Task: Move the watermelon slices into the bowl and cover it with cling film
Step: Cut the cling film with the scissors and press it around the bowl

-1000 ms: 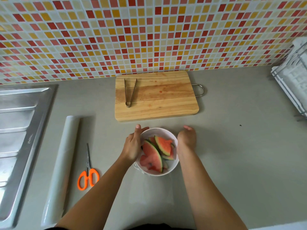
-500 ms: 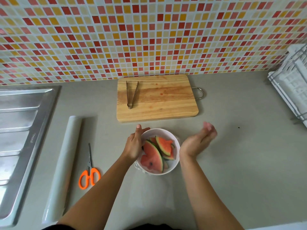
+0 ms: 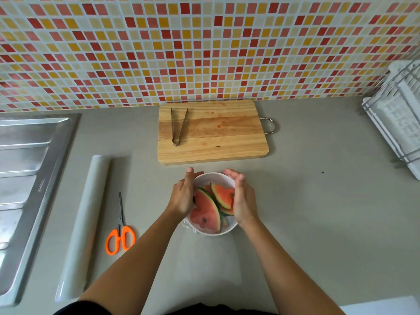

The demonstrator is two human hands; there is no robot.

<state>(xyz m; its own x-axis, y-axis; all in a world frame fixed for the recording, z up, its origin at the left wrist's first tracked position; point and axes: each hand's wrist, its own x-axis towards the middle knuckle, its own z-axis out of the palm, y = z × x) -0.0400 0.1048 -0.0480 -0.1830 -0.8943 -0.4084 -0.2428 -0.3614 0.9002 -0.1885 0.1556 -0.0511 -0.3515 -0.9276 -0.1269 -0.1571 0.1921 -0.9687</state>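
A white bowl (image 3: 213,177) stands on the grey counter just in front of the cutting board, with several watermelon slices (image 3: 206,212) in it. Clear cling film lies over the bowl, bunches at its near left rim (image 3: 188,225) and trails faintly onto the counter (image 3: 213,269) towards me. My left hand (image 3: 183,196) cups the bowl's left side, thumb at the far rim. My right hand (image 3: 241,196) lies flat against the right rim with straight fingers, covering part of the slices.
A wooden cutting board (image 3: 213,137) with metal tongs (image 3: 178,126) lies behind the bowl. To the left are a cling film roll (image 3: 84,223) and orange scissors (image 3: 120,237), then a steel sink (image 3: 29,178). A white dish rack (image 3: 397,119) is at the far right.
My right hand left the bowl's right side, swung out open to the right, and has come back flat onto the right rim. The left hand stayed on the bowl.
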